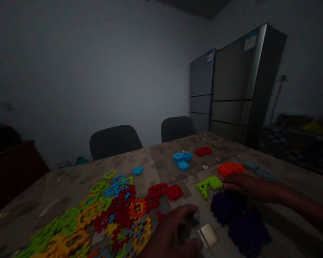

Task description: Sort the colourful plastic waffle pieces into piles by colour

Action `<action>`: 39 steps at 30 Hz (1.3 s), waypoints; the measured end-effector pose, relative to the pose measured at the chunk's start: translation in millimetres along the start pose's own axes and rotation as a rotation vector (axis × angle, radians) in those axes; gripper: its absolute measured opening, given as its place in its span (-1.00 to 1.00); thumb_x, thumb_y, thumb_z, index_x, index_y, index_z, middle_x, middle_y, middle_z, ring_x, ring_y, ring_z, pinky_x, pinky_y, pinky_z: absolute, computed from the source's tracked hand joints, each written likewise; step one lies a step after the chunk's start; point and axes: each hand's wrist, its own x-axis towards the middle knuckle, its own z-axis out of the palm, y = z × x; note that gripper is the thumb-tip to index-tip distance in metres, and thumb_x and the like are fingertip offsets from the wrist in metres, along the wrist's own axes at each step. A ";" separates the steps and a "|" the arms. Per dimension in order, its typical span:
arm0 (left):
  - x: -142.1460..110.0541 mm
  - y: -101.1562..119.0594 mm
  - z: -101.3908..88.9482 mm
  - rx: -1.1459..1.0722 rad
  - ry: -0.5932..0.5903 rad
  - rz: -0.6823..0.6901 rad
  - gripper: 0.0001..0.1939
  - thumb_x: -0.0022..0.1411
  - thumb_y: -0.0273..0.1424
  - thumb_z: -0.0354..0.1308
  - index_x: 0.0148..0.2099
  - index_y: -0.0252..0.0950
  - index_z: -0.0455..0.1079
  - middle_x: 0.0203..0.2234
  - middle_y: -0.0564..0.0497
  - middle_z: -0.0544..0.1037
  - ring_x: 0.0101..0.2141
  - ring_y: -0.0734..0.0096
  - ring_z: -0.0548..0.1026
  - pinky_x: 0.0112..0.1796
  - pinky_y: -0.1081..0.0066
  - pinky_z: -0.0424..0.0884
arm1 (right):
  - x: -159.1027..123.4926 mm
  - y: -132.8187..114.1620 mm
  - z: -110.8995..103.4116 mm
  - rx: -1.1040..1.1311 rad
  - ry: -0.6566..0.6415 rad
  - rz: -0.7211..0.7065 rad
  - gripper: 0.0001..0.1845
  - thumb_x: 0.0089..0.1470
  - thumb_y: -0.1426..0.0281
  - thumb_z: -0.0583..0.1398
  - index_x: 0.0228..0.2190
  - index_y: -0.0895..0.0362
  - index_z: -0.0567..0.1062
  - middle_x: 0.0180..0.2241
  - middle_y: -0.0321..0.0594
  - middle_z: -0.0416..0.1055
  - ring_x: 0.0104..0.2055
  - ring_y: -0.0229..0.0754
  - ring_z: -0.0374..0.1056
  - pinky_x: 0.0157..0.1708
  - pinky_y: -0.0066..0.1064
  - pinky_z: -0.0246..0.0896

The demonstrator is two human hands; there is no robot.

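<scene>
Closest to the camera, the left hand [168, 231] curves over the table [140, 154], fingers and thumb parted; whether it grasps anything is unclear. Mixed-colour gear pieces [123, 211] spread just to its left. Purple gear pieces [230, 208] lie between the two hands, just on the near side of the right hand [242, 184]. Its fingertips are lowered beside green gear pieces [214, 182]; I cannot tell if they grip one. Orange gear pieces [230, 168] lie just beyond, blue ones [182, 157] farther off.

The 2 cabinets [231, 82] look like smooth, faintly glossy metal. The toothed pieces [122, 206] appear matt plastic.
</scene>
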 end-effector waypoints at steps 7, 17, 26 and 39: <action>66.3 22.1 41.4 0.139 -0.039 -0.042 -0.12 0.17 -0.28 0.31 0.46 -0.43 0.16 0.39 -0.34 0.25 0.35 -0.13 0.24 0.34 0.00 0.16 | 0.5 1.6 6.5 -0.019 -0.047 -0.001 -0.24 0.29 -0.23 -0.13 -0.30 0.11 0.54 -0.18 0.10 0.60 -0.16 0.14 0.53 -0.09 -0.09 0.36; 82.7 22.7 54.9 0.024 -0.057 0.193 -0.28 0.02 -0.49 0.26 0.29 -0.22 0.39 0.21 -0.03 0.51 0.18 0.05 0.45 0.24 0.21 0.30 | 6.4 10.9 17.4 -0.011 -0.075 0.035 -0.25 0.31 -0.19 -0.12 -0.27 0.13 0.56 -0.15 0.13 0.61 -0.14 0.14 0.53 -0.05 -0.08 0.37; 97.5 21.1 57.6 0.146 -0.067 0.139 -0.35 0.00 -0.44 0.30 0.21 -0.20 0.42 0.09 -0.05 0.58 0.07 -0.01 0.51 0.14 0.14 0.39 | 3.2 1.3 16.8 0.001 -0.044 0.056 -0.20 0.27 -0.25 -0.16 -0.32 0.11 0.55 -0.18 0.11 0.60 -0.15 0.16 0.53 -0.06 -0.04 0.39; 91.9 27.9 61.7 0.143 -0.126 0.150 -0.47 0.00 -0.50 0.25 0.08 -0.20 0.46 0.03 0.00 0.59 0.03 0.06 0.52 0.11 0.22 0.40 | -5.4 -4.0 16.2 -0.021 -0.090 0.047 -0.20 0.30 -0.21 -0.20 -0.29 0.11 0.55 -0.16 0.12 0.60 -0.14 0.13 0.54 -0.05 -0.06 0.41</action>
